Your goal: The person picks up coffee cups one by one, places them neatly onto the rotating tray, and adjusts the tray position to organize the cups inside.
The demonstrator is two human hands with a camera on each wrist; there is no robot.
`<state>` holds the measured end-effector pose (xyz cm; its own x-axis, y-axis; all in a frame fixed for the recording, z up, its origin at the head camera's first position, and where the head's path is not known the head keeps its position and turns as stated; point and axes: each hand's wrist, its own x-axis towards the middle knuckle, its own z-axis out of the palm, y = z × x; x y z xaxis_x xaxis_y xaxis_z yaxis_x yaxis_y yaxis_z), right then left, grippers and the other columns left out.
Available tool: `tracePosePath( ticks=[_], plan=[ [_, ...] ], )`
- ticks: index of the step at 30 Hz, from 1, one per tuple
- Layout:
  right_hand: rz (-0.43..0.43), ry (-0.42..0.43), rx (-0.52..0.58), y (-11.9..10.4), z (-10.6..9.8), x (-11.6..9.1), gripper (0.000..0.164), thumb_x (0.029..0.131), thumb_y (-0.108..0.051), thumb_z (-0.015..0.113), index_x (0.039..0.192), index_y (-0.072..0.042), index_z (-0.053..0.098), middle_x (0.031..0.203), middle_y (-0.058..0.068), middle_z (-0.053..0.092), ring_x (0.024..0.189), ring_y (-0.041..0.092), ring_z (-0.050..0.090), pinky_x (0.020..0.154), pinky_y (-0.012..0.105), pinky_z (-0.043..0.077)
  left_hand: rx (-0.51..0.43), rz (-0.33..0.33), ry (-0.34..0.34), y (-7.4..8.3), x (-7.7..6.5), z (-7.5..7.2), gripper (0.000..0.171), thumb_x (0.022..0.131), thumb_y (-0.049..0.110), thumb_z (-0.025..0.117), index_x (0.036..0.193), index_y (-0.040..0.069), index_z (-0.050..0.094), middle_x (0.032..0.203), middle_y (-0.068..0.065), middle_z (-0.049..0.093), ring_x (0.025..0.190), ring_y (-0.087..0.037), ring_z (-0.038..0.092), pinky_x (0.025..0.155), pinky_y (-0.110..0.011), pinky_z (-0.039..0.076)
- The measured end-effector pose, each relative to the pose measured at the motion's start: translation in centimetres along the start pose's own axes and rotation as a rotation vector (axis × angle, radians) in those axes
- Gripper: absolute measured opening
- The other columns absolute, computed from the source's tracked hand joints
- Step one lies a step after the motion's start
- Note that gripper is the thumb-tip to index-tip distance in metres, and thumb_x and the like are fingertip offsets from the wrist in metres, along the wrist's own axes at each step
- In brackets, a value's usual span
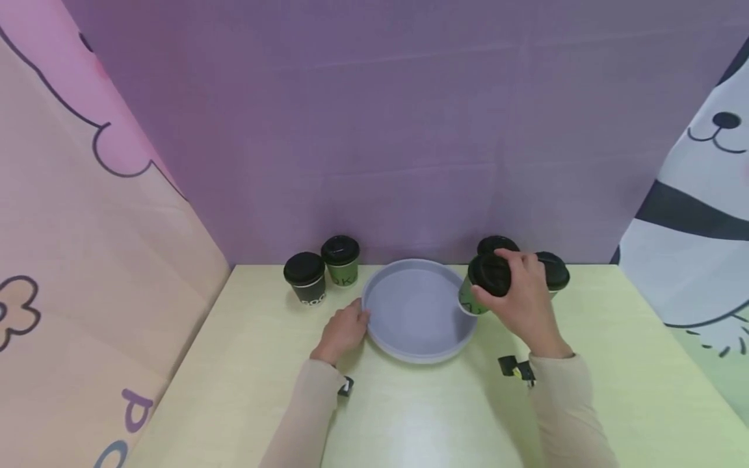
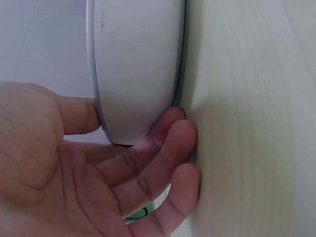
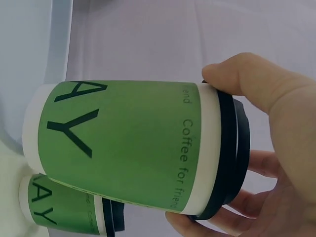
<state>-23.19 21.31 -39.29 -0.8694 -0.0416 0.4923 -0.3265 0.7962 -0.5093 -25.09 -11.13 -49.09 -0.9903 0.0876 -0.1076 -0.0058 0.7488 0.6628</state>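
A round, pale grey tray (image 1: 418, 312) with a low raised rim lies mid-table. My left hand (image 1: 342, 331) holds its left edge; in the left wrist view the thumb (image 2: 81, 116) presses the rim while curled fingers reach round the tray's outer wall (image 2: 136, 64) near its underside. With my right hand (image 1: 523, 302) I grip a green paper coffee cup (image 3: 123, 143) by its black lid, thumb on one side and fingers on the other. That cup (image 1: 466, 299) is slightly tilted, over or beside the tray's right edge; whether it touches cannot be told.
A black-lidded dark cup (image 1: 308, 279) and a green cup (image 1: 342, 261) stand behind and left of the tray. Two more lidded cups, one at the back (image 1: 496, 244) and one farther right (image 1: 554, 271), are partly hidden by my right hand. A purple cloth wall (image 1: 374, 143) rises behind.
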Motion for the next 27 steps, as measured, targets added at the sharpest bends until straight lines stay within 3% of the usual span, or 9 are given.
tracePosePath(
  ticks=[7,17,27],
  plan=[
    [-0.047,-0.008,0.039,-0.3,1.1,-0.2,0.069,0.079,-0.022,0.086,0.136,0.0,0.053,0.133,0.031,0.048,0.125,0.05,0.042,0.099,0.068,0.04,-0.003,-0.008,-0.008,-0.3,-0.2,0.2,0.053,0.109,0.032,0.044,0.154,0.003,0.042,0.144,-0.025,0.058,0.132,-0.046,0.057,0.11,-0.062,0.044],
    [-0.076,-0.004,0.067,-0.9,1.6,-0.2,0.069,0.077,-0.019,0.088,0.135,0.0,0.056,0.13,0.028,0.05,0.122,0.047,0.045,0.1,0.064,0.041,-0.004,0.026,0.003,-0.3,-0.2,0.0,0.049,0.109,0.029,0.044,0.151,0.004,0.046,0.136,-0.025,0.064,0.12,-0.043,0.065,0.101,-0.06,0.05],
    [-0.086,-0.032,0.063,-1.1,2.0,0.1,0.07,0.076,-0.022,0.088,0.135,0.0,0.056,0.129,0.028,0.051,0.119,0.045,0.048,0.099,0.063,0.042,-0.011,0.029,0.005,0.3,-0.3,-0.2,0.048,0.109,0.028,0.044,0.151,0.005,0.046,0.137,-0.025,0.063,0.125,-0.045,0.062,0.104,-0.062,0.048]
  ],
)
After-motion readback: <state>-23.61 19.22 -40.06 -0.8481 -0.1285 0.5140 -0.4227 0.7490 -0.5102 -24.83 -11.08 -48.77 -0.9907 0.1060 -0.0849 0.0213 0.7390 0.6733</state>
